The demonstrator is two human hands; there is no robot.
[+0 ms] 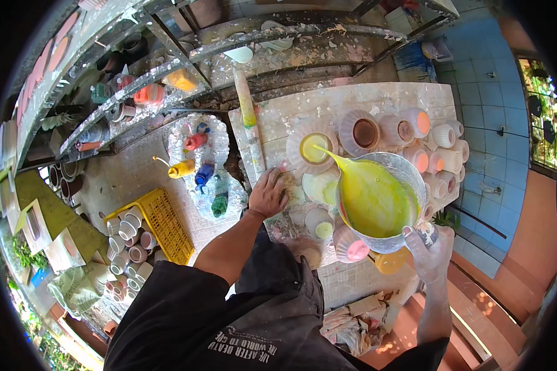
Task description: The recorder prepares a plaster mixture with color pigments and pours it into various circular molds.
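Note:
My right hand is closed round the handle of a large grey metal pot. The pot is tilted to the left and holds yellow-green liquid. From its lip a stream runs into a pale fluted pot, where a yellow pool shows inside. My left hand lies on the left edge of the worktable, fingers stretched out and holding nothing. Right of the pale pot stands a fluted pot with a dark brown inside. Two pale vessels with yellow-green insides, a cup among them, stand near the metal pot.
Several white and pink-bottomed pots crowd the table's right side. A paint-streaked stick lies at the left edge. Farther left, colour bottles stand on a spattered surface near a yellow crate and stacked pots. Spattered shelves run behind.

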